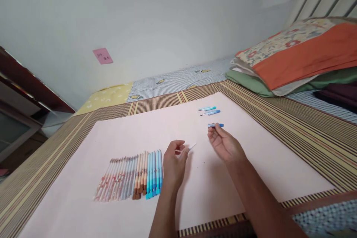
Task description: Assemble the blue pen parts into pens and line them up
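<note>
My left hand [173, 161] is closed in a pinch on a thin clear pen refill [189, 148] whose tip points right. My right hand [223, 143] pinches a short blue pen part [216, 125] at the fingertips, just above the pale pink sheet [251, 156]. A row of several pens [131, 174], pink, grey, brown and blue, lies side by side on the sheet just left of my left hand. Two blue pen pieces [209, 110] lie farther back on the sheet, beyond my right hand.
The sheet lies on a striped woven mat [306, 126] on a bed. Folded bedding and an orange pillow [301, 55] are stacked at the right. A white wall with a pink note [102, 55] is behind; dark wooden furniture [22, 93] stands at the left.
</note>
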`<state>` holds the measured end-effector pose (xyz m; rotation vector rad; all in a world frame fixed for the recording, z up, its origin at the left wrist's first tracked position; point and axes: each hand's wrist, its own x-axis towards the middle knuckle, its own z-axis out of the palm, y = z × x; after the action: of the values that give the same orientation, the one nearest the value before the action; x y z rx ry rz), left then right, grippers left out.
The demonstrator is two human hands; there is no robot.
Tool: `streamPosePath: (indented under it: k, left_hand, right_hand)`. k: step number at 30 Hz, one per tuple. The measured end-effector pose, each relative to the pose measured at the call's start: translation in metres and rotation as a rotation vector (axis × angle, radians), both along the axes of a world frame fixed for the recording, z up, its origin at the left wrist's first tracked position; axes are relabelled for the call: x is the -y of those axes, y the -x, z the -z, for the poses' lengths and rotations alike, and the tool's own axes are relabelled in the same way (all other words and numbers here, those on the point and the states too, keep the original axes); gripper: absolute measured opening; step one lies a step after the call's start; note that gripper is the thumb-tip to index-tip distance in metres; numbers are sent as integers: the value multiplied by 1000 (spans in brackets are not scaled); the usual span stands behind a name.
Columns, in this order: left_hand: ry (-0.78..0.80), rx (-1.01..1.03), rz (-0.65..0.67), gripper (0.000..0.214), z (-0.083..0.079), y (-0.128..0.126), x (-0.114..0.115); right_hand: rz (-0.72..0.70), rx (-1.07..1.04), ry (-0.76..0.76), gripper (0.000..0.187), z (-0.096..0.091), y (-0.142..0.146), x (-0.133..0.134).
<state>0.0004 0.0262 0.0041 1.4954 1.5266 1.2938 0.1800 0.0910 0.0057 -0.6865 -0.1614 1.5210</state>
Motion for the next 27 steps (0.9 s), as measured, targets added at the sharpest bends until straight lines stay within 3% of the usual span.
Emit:
streamPosePath:
  k: [5, 10, 14, 18, 21, 27]
  left_hand:
    - [107, -545, 22, 12, 21, -4, -14]
    - [50, -646, -33, 18, 35, -6, -21]
    - [27, -399, -74, 10, 37, -5, -22]
    - [82, 39, 44, 15, 31, -3, -22]
    - [75, 239, 128, 18, 26, 0, -18]
    - [97, 343, 157, 20, 24, 4, -7]
  right_hand:
    - [117, -85, 97, 23, 3, -13, -7]
    - [24, -24, 18, 14, 6, -6, -6]
    - [-52, 75, -31, 20, 12, -3, -4]
    - [-92, 196, -40, 34, 16, 1, -3]
    - [-135, 265, -59, 38, 16, 6, -2]
    - [-191, 450, -117, 44, 13, 14, 1]
